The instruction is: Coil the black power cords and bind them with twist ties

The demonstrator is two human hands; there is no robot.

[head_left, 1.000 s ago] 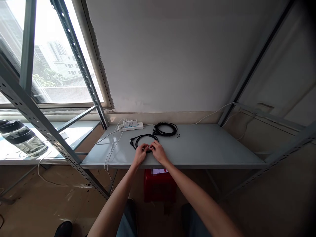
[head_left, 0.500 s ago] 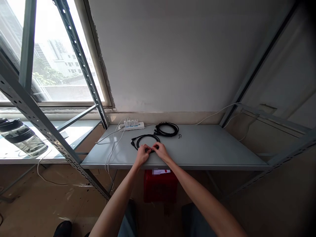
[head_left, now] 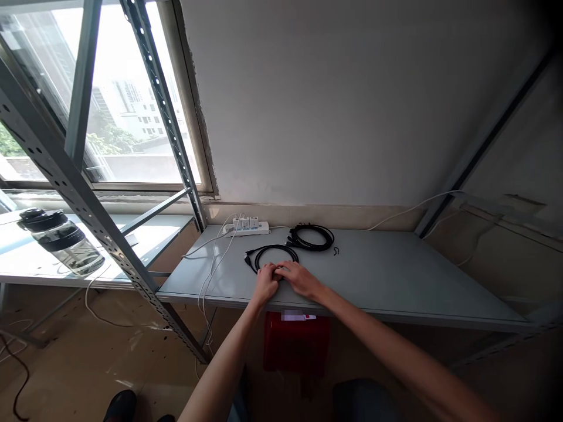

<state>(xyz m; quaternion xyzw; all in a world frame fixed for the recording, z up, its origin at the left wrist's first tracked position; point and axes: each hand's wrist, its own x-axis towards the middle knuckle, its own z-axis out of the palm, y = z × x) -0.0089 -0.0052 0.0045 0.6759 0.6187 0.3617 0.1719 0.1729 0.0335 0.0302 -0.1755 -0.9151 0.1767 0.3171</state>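
Note:
A coil of black cable (head_left: 281, 247) lies on the grey shelf (head_left: 396, 275), its plug ends pointing to the left. At the coil's near side, my left hand (head_left: 265, 283) is closed with its fingers curled on the cable. My right hand (head_left: 301, 278) meets it from the right, fingertips pressed together at the same spot. The fingers hide that part of the cable and anything small between them. A second, thicker black cable coil (head_left: 314, 248) rests just behind. To its right lie small black pieces like twist ties (head_left: 336, 251).
Against the wall stands a white power strip (head_left: 250, 230) with adapters and white cords running over the shelf's front edge. Metal posts (head_left: 136, 281) frame the shelf. A water bottle (head_left: 74, 252) sits on the left shelf, and a red stool (head_left: 295, 346) is below.
The view has turned slightly, shifting everything. My right hand has flattened, its fingers reaching over toward the left hand. Both hands stay at the coil's near side.

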